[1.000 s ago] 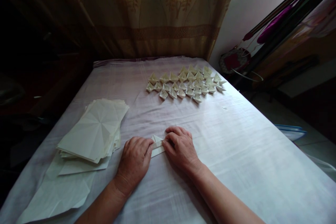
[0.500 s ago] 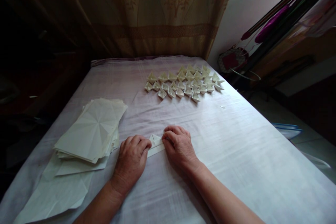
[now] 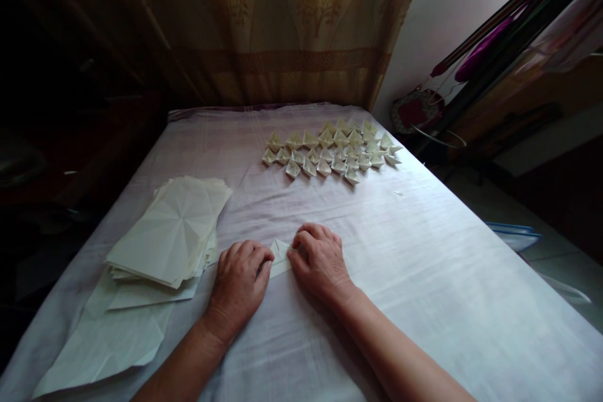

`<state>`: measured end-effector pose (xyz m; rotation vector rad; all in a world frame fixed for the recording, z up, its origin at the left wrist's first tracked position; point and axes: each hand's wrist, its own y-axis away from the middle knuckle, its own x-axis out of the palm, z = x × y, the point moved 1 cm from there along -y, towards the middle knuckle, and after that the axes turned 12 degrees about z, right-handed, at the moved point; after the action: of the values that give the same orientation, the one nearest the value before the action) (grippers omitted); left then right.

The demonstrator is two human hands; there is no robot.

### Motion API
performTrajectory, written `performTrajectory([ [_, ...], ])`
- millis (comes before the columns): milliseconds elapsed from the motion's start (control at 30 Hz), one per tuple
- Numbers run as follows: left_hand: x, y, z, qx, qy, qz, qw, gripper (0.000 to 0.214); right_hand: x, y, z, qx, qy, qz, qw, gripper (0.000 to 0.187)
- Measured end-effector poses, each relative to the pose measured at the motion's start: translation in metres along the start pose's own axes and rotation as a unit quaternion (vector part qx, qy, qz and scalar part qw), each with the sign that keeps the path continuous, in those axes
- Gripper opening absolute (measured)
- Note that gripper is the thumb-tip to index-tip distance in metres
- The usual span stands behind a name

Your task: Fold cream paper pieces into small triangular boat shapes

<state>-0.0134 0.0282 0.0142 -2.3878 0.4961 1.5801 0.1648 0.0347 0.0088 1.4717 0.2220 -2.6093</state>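
Between my hands lies a small folded piece of white paper [image 3: 281, 259], with a pointed peak at its far side and a flat strip along its near edge. My left hand [image 3: 241, 279] is closed on its left end, fingers curled. At the right end, my right hand [image 3: 318, 260] grips the paper with bent fingers. Both ends of the paper are hidden under the hands. Left of my left hand is a stack of creased paper sheets [image 3: 174, 226], the top one marked with lines radiating from its middle.
Several small folded paper boats [image 3: 339, 149] stand in rows toward the table's far right. A larger loose sheet [image 3: 108, 345] sticks out beneath the stack. A white cloth [image 3: 424, 301] covers the table. Behind it hangs a patterned curtain [image 3: 292, 31]; a bag [image 3: 417, 110] is beyond the right edge.
My hands have come slightly closer together on the folded paper, so less of its near strip shows. The view has shifted a little; the stack and boats stay put.
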Motion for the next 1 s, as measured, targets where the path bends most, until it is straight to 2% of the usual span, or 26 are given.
performTrajectory([
  [333,-0.010,0.004,0.016,-0.020,0.000,0.032,0.999,0.019,-0.001,-0.002,-0.017,-0.012,-0.062,0.000,0.998,0.014],
  [467,-0.014,0.002,0.010,-0.022,-0.025,0.046,0.998,0.023,0.000,-0.003,-0.018,-0.011,-0.071,-0.005,0.997,0.016],
  [600,-0.019,-0.003,-0.001,-0.025,-0.072,0.048,0.996,0.012,0.000,-0.003,-0.019,-0.017,-0.074,-0.011,0.997,0.018],
  [767,-0.021,-0.018,-0.015,-0.019,-0.136,0.078,0.987,0.018,0.001,-0.003,-0.021,-0.026,-0.065,-0.017,0.997,0.026],
  [900,-0.022,-0.035,-0.021,0.007,-0.115,0.085,0.990,0.012,0.002,-0.002,-0.022,-0.031,-0.059,-0.025,0.997,0.026],
  [1000,-0.025,-0.046,-0.024,0.047,-0.097,0.125,0.986,0.013,0.004,-0.002,-0.024,-0.035,-0.065,-0.035,0.997,0.026],
])
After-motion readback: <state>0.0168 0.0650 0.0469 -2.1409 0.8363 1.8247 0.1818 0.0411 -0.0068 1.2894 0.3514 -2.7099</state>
